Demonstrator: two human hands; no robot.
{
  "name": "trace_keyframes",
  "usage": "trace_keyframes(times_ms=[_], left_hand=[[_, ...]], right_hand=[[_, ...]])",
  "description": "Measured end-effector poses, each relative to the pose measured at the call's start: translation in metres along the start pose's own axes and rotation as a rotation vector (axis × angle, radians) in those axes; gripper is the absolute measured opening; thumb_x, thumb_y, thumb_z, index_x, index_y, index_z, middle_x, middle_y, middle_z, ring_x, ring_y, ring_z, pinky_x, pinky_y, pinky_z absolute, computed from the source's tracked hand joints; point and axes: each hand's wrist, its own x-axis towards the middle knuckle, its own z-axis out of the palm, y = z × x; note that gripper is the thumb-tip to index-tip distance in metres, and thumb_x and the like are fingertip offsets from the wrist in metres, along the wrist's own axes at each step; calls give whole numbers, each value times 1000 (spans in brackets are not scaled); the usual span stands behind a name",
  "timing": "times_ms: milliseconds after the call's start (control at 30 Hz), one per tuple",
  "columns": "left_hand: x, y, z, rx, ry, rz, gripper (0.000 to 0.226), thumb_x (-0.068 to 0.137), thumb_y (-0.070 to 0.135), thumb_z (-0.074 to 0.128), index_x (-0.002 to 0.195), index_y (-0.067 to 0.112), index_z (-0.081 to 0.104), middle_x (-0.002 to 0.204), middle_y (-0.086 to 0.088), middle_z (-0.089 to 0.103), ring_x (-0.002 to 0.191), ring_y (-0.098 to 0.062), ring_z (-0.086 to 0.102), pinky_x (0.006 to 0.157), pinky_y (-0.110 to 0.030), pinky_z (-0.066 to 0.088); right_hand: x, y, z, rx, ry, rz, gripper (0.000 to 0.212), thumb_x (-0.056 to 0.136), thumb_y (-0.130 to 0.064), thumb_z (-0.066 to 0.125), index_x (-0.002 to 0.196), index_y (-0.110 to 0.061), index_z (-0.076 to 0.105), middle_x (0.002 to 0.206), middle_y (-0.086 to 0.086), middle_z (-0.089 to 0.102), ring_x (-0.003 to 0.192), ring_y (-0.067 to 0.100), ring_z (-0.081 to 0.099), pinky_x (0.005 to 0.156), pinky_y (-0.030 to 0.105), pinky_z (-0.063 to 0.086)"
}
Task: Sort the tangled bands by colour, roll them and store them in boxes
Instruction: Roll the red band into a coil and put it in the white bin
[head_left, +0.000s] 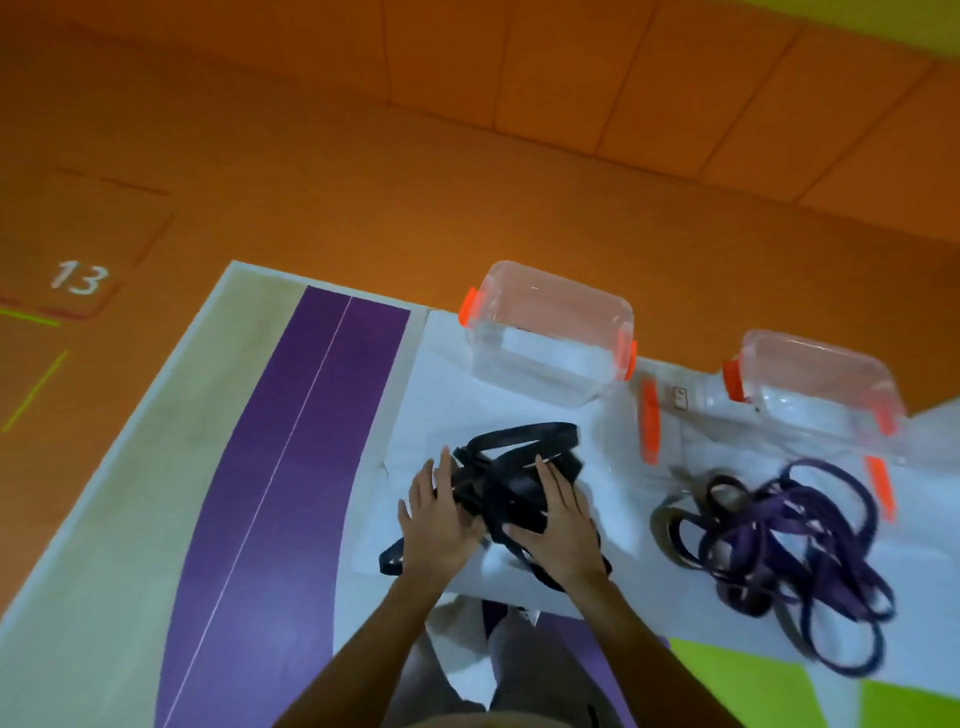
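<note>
Left hand (441, 517) and right hand (558, 522) lie flat on black bands (506, 486), fingers straight and slightly apart, pressing down. Purple bands (779, 545) heaped to the right. Clear boxes (550, 322) on the far side.

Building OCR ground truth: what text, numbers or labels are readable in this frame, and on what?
"13": white number painted on the orange floor, far left.
Small square mark just left of the right-hand box: too small and blurred to read.
Nothing else legible.
</note>
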Motion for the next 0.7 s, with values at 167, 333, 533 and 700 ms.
trace_keyframes(times_ms=[167, 333, 533, 700], left_hand=[[11, -10, -17, 169, 59, 126, 104, 84, 69, 61, 165, 46, 0, 176, -4, 6, 163, -32, 0, 125, -70, 5], [10, 3, -24, 365, 54, 299, 84, 92, 69, 52, 165, 36, 29, 172, -5, 29, 162, -34, 17, 124, -71, 7], [-5, 59, -6, 552, -37, 550, 68, 93, 54, 63, 154, 25, 53, 160, -11, 49, 153, -37, 38, 123, -66, 27], [-41, 142, 49, 611, -63, 732, 56, 96, 57, 54, 143, 27, 63, 155, -9, 55, 148, -35, 46, 121, -60, 35]], right_hand=[[-12, -2, 4, 34, 38, 24, 101, 87, -59, 76, 167, -38, 18, 176, -8, 13, 159, 23, 21, 126, 44, 25], [-23, 11, -3, -12, -13, 99, 81, 98, -52, 65, 165, -37, 22, 175, -5, 16, 158, 26, 23, 126, 50, 28], [-51, 57, -27, -35, 12, 156, 65, 100, -51, 57, 159, -31, 37, 167, 0, 34, 151, 25, 34, 118, 44, 36], [-100, 136, -66, -40, 145, 217, 57, 101, -51, 55, 153, -31, 45, 165, -2, 35, 152, 25, 35, 116, 44, 37]])
